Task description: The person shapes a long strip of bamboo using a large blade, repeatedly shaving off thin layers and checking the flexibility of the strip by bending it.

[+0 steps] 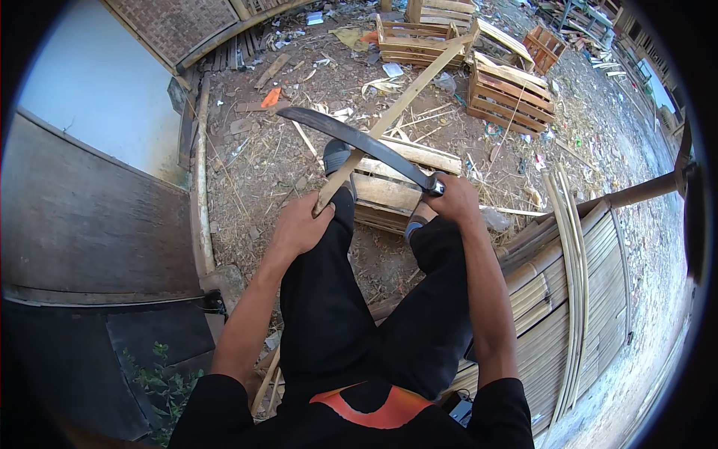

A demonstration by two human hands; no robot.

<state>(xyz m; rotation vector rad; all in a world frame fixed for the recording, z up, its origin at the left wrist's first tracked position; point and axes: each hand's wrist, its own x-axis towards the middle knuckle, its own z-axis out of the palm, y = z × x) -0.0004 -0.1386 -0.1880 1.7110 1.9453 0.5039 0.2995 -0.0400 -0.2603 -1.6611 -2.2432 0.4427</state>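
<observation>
My left hand (301,226) is closed round the near end of a long, flat bamboo strip (407,97), which slants away to the far right over the yard. In my right hand (455,197) is the handle of a machete (318,122). Its dark curved blade points to the left and crosses above the strip, a little beyond my left hand. Whether the edge touches the strip, I cannot tell. Below the blade, a slatted wooden crate (385,193) lies between my feet.
Several slatted crates (512,97) stand farther off. Litter and wood scraps cover the dirt ground (258,172). To my right are a bamboo bench (538,329) and a bundle of long bamboo strips (574,299) lying across it. A dark panel (97,217) and a white wall stand left.
</observation>
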